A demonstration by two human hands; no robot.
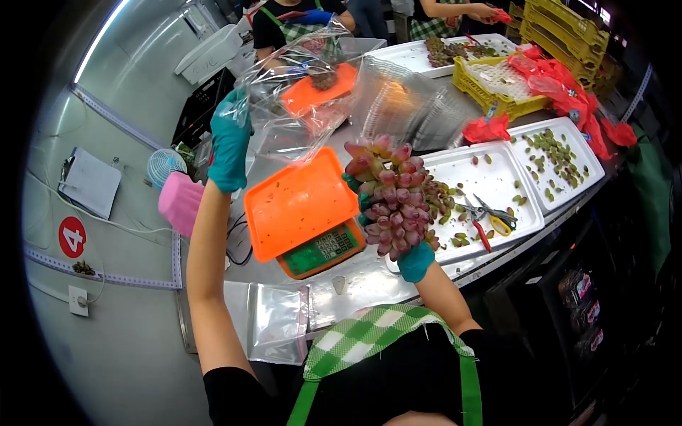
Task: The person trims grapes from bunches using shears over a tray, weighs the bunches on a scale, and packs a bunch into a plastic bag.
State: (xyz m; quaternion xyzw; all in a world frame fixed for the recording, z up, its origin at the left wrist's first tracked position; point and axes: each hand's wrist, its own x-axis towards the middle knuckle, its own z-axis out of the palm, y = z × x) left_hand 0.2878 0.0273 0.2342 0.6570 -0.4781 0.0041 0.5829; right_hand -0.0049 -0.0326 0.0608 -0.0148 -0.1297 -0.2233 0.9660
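My left hand [231, 142], in a teal glove, is raised and closed on the edge of a clear plastic bag [278, 135]. The bag hangs open and crumpled to the right of the hand. A bunch of reddish-purple grapes [389, 195] rests in my right hand [417, 263], also gloved; the grapes hide most of its fingers. Below and between the hands is an orange tray [302, 206] on a scale with a green display [305, 259]. A white tray [455, 167] holding loose grapes, scissors [501, 224] and red-handled snips [479, 231] lies beside the bunch.
Stacked clear containers [405, 106] stand behind the grapes. Another white tray [597, 167] with loose grapes, a yellow crate [490, 103] and red wrappings [582, 106] are at the right. Flat plastic bags [277, 319] lie near my body. Two people work across the table.
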